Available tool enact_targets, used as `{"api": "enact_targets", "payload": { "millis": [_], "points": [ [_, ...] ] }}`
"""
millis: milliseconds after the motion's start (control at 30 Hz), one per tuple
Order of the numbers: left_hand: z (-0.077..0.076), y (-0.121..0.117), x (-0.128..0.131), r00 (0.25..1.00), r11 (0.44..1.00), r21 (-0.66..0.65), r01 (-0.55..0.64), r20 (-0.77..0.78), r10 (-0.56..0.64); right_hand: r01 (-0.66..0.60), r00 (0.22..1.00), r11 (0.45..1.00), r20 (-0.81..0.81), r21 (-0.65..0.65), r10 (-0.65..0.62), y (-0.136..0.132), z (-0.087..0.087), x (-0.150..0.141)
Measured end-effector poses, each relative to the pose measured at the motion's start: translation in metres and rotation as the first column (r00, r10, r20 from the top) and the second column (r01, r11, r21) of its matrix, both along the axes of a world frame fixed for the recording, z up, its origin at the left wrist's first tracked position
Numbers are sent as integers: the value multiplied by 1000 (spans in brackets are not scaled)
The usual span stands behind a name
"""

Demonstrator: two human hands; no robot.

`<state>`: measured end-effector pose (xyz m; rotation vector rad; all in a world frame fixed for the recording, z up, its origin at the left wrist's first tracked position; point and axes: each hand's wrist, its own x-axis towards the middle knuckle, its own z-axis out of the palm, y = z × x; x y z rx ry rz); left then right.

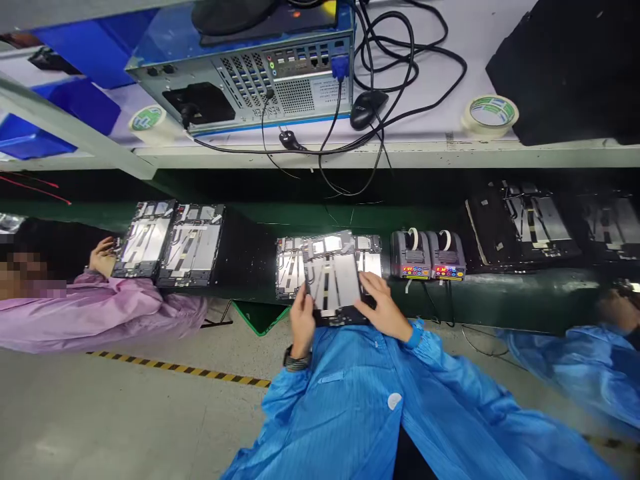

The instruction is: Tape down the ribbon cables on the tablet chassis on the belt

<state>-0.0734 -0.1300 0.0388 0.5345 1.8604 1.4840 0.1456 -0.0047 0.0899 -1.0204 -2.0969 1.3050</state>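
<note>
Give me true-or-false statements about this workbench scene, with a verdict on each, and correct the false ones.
1. The left hand and right hand both touch the same panel. True.
2. The two tape dispensers stand left of the hands. False: they stand to the right.
3. A watch sits on the left wrist. True.
4. The co-worker on the left wears a blue smock. False: the smock is pink.
5. The computer case stands on the green bench. False: it stands on the shelf above.
</note>
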Motion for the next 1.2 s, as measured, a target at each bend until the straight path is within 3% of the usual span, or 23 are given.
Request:
{"api": "enact_targets", "payload": {
  "millis": [67, 100, 167, 233, 267, 300, 367, 400, 433, 467, 533, 633, 700, 800, 933, 1067, 1200],
  "points": [
    [-11, -10, -44, 991, 994, -25, -102, 89, 104, -83, 995, 996, -65, -45, 80, 6, 8, -17],
    [-17, -12, -66, 986, 989, -24, -146, 83, 148, -64, 992, 996, -110, -61, 57, 12, 8, -21],
    [-31, -11, -107, 974, 975, -25, -223, 38, 224, 109, 974, 989, -187, -102, -127, 28, -6, -10],
    [-45, -5, -135, 968, 967, -47, -250, -13, 250, 406, 873, 896, -213, -179, -438, 45, -37, 27],
    [-51, -2, -145, 969, 968, -53, -245, -26, 244, 568, 767, 791, -201, -228, -609, 53, -57, 53],
    [-57, 1, -151, 969, 967, -67, -247, -37, 245, 715, 617, 642, -183, -278, -766, 59, -79, 81],
    [-66, 5, -156, 967, 961, -110, -253, -57, 248, 906, 257, 255, -42, -339, -966, 66, -120, 138],
    [-68, 6, -157, 966, 959, -120, -256, -72, 249, 923, 133, 106, 48, -370, -990, 67, -138, 161],
    [-70, 8, -157, 966, 961, -117, -251, -88, 242, 922, 56, 11, 105, -387, -993, 68, -152, 181],
    [-69, 9, -156, 968, 965, -104, -240, -106, 229, 917, 16, -43, 144, -396, -989, 68, -164, 195],
    [-65, 13, -155, 970, 975, -83, -205, -150, 191, 896, 35, -45, 171, -441, -985, 69, -179, 207],
    [-57, 18, -151, 954, 976, -130, -175, -268, 135, 832, 157, 37, 171, -553, -973, 73, -191, 202],
    [-54, 21, -148, 935, 963, -181, -199, -330, 131, 802, 196, 57, 172, -595, -965, 76, -197, 194],
    [-54, 20, -147, 930, 940, -214, -265, -315, 190, 800, 178, 38, 178, -599, -968, 77, -205, 189],
    [-50, 20, -148, 898, 935, -150, -321, -362, 250, 783, 162, 23, 169, -621, -972, 73, -209, 189],
    [-32, 29, -142, 862, 950, -75, -303, -447, 239, 743, 133, -22, 179, -669, -975, 71, -206, 187],
    [-12, 48, -122, 865, 973, -37, -229, -467, 186, 731, 163, 25, 139, -682, -977, 77, -203, 183]
  ]
}}
